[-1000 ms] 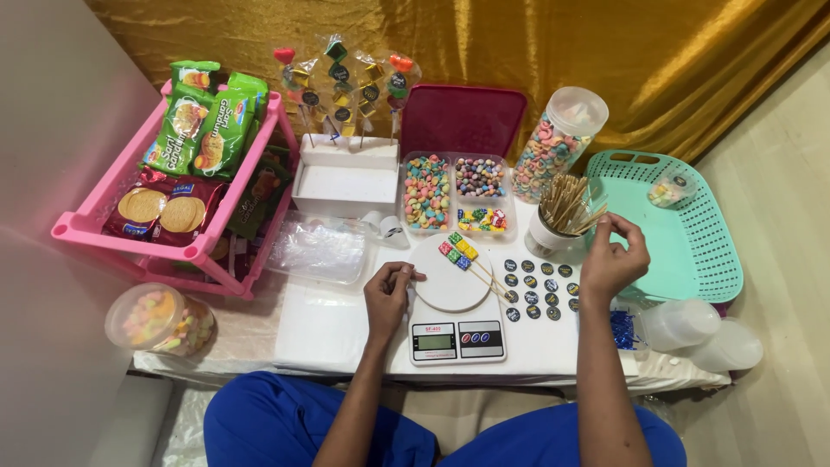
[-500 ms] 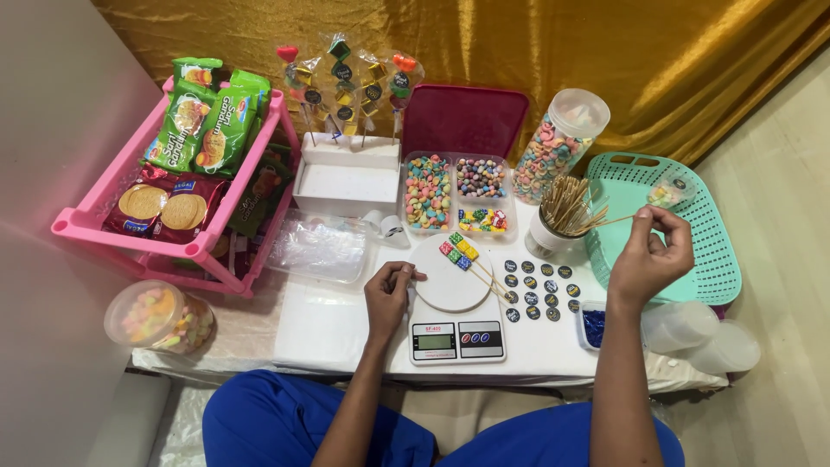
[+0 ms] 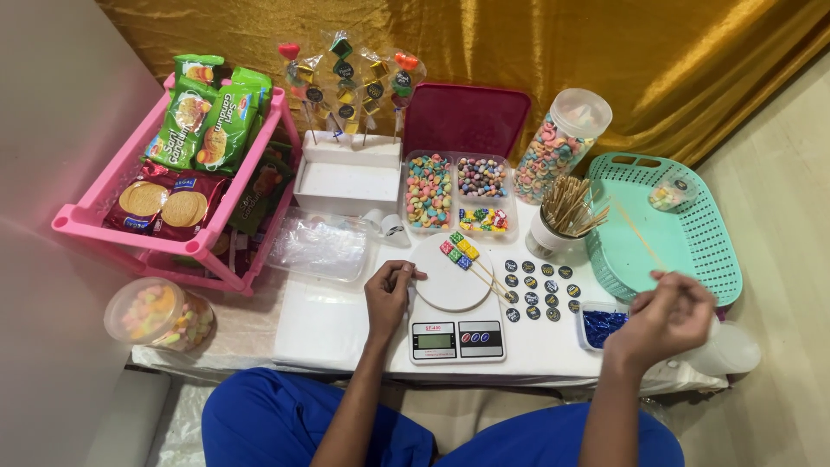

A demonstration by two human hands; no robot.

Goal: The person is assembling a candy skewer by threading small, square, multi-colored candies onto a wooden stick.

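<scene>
Head cam: right hand (image 3: 664,313) pinches a thin wooden skewer (image 3: 638,233) over the teal basket (image 3: 709,259); left hand (image 3: 389,292) rests curled, holding nothing, beside the kitchen scale (image 3: 456,337).

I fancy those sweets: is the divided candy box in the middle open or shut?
Open. The divided candy box shows its colourful sweets uncovered, and its dark red lid stands up behind it against the gold curtain.
</scene>
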